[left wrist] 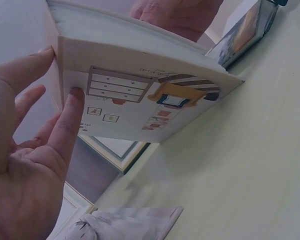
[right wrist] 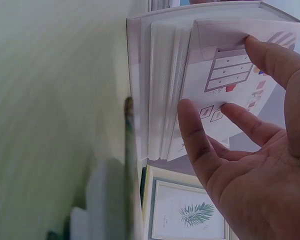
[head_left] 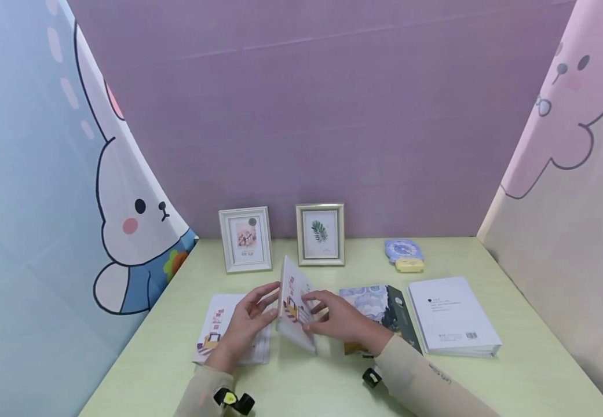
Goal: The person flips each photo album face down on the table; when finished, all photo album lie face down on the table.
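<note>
A thick white book (head_left: 298, 292) with a colourful drawing on its cover stands tilted upright between both hands. My left hand (head_left: 249, 324) holds it at the left; in the left wrist view the thumb (left wrist: 72, 112) lies on the printed cover and another fingertip meets the book's edge. From the other side, my right hand (head_left: 340, 315) touches the cover with thumb and fingertips, as the right wrist view shows. Beneath the left hand lies a similar white book (head_left: 218, 315), partly hidden. Under the right forearm is a book with a painted cover (head_left: 364, 301) and dark green edge.
A white picture frame (head_left: 245, 239) and a gold-edged frame with a leaf print (head_left: 320, 234) stand at the back. A round blue object (head_left: 403, 249) and a small yellow one (head_left: 409, 266) lie at the back right. A white book (head_left: 452, 315) lies face down at the right.
</note>
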### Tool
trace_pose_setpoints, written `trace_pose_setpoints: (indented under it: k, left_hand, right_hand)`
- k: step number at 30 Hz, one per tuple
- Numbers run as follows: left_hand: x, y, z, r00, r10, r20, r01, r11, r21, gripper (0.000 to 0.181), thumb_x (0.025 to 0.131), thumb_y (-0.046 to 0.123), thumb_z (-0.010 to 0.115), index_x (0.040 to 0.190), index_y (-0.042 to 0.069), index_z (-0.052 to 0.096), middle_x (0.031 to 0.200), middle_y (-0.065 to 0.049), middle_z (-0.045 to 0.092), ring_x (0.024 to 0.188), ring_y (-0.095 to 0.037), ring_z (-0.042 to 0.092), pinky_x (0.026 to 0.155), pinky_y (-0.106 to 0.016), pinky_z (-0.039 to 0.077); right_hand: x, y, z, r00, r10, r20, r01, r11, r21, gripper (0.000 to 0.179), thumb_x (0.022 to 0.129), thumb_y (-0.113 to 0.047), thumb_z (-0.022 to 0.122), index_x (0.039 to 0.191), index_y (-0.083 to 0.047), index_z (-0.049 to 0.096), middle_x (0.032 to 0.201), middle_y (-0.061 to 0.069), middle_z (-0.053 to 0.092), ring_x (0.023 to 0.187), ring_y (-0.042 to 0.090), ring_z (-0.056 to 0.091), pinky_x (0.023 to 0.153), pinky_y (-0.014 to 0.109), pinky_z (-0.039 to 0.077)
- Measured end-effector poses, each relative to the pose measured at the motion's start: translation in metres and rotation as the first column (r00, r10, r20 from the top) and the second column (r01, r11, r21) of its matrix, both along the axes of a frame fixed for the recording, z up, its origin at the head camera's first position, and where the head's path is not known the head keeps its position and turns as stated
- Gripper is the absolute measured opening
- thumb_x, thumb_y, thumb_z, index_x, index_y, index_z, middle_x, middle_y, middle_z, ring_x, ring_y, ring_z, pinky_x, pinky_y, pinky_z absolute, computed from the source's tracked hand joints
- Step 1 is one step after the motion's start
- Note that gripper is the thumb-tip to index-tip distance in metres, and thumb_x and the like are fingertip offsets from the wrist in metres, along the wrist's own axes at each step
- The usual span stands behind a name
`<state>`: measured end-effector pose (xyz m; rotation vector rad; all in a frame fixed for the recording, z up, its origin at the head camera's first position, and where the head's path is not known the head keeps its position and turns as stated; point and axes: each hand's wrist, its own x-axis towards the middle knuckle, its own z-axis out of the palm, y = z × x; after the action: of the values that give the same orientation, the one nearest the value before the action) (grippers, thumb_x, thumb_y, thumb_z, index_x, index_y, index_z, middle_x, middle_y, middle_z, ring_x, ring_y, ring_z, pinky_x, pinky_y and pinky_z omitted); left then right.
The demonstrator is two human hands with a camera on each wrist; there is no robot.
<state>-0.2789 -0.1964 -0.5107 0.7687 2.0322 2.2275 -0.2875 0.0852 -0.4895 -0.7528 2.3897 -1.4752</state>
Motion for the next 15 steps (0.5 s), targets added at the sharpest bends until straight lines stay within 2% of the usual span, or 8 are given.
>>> trace_pose_setpoints:
  k: [7, 12, 15]
  left_hand:
    - [-0.0001, 0.0005, -0.001, 0.998, -0.056, -0.024, 0.057, 0.998, 0.019, 0.062, 0.103, 0.0, 0.062, 0.159, -0.001, 0.035, 0.169, -0.015, 0.032, 0.149, -0.03, 0.042, 0.112, -0.037, 0.048]
    - [-0.0024, 0.0019, -0.0054, 0.995, -0.101, -0.024, 0.101, 0.994, 0.035, 0.06, 0.103, -0.003, 0.06, 0.158, -0.005, 0.035, 0.168, -0.017, 0.032, 0.149, -0.025, 0.042, 0.115, -0.036, 0.043]
    - [-0.0038, 0.003, -0.0075, 0.992, -0.124, -0.032, 0.125, 0.991, 0.037, 0.058, 0.104, -0.004, 0.059, 0.157, -0.005, 0.037, 0.167, -0.017, 0.034, 0.149, -0.026, 0.042, 0.116, -0.036, 0.043]
  right_hand:
    - [0.0024, -0.0021, 0.0013, 1.0, 0.008, 0.03, -0.006, 0.999, -0.038, 0.067, 0.092, -0.029, 0.084, 0.151, -0.024, 0.053, 0.135, 0.009, 0.061, 0.113, 0.033, 0.067, 0.085, 0.037, 0.062]
    - [0.0022, -0.004, 0.0015, 0.998, 0.025, 0.054, -0.02, 0.995, -0.093, 0.064, 0.094, -0.029, 0.081, 0.151, -0.026, 0.051, 0.144, 0.006, 0.057, 0.122, 0.033, 0.063, 0.091, 0.037, 0.061]
    - [0.0016, -0.0053, 0.0013, 0.997, 0.05, 0.06, -0.041, 0.99, -0.137, 0.063, 0.097, -0.03, 0.078, 0.152, -0.023, 0.049, 0.152, 0.006, 0.051, 0.125, 0.032, 0.062, 0.093, 0.036, 0.06]
